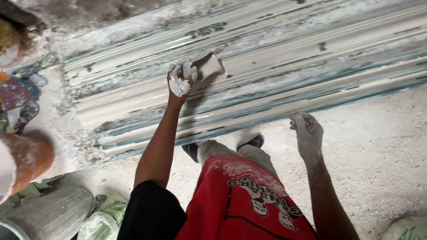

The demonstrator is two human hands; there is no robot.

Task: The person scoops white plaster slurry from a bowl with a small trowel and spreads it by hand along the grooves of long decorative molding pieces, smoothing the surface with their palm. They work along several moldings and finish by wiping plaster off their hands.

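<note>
Small plaster-smeared shaping tool (208, 66) sits at upper centre of the frame, clutched in the left hand (180, 80) against the long ribbed white plaster moulding (311, 53); right hand (307, 133), dusty, hangs loosely curled and holding nothing, lower right of it, above the gritty floor (382, 155)

Scraper (208, 66) on long moulding (311, 58) – sacks (104, 220) lower left, feet (222, 146) just below moulding.

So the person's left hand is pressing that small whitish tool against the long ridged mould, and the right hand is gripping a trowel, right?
Not quite. The right hand holds no trowel: in the head view it hangs loosely curled and empty over the dusty floor, coated in white plaster. The rest stands: the left hand presses the small whitish tool against the long ridged mould.
</note>
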